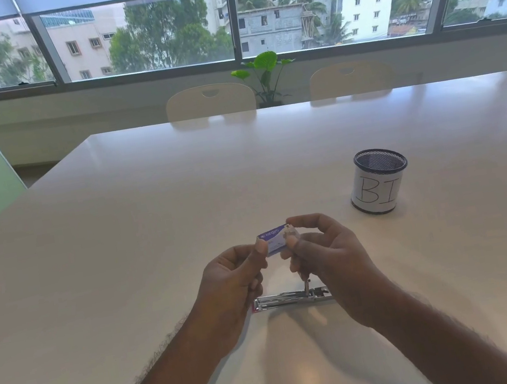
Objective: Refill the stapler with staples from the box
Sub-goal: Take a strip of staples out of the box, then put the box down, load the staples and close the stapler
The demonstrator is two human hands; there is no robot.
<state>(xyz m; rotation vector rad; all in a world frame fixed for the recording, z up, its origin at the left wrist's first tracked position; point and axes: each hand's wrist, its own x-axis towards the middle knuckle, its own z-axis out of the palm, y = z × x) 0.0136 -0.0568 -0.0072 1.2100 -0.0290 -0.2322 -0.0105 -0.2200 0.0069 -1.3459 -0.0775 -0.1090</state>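
A small purple and white staple box point(274, 239) is held in the air above the table, pinched at both ends. My left hand point(231, 283) grips its left end with thumb and fingers. My right hand point(328, 256) pinches its right end between thumb and forefinger. Below my hands a metal stapler point(289, 298) lies flat on the white table point(153, 243), its silver channel facing up and a thin rod standing up from it under my right hand. Whether the box is open is hidden by my fingers.
A black mesh pen cup point(378, 180) wrapped in white paper with handwritten letters stands to the right, beyond my hands. Cream chairs point(210, 101) line the table's far edge, with a potted plant point(266, 78) behind them under the windows.
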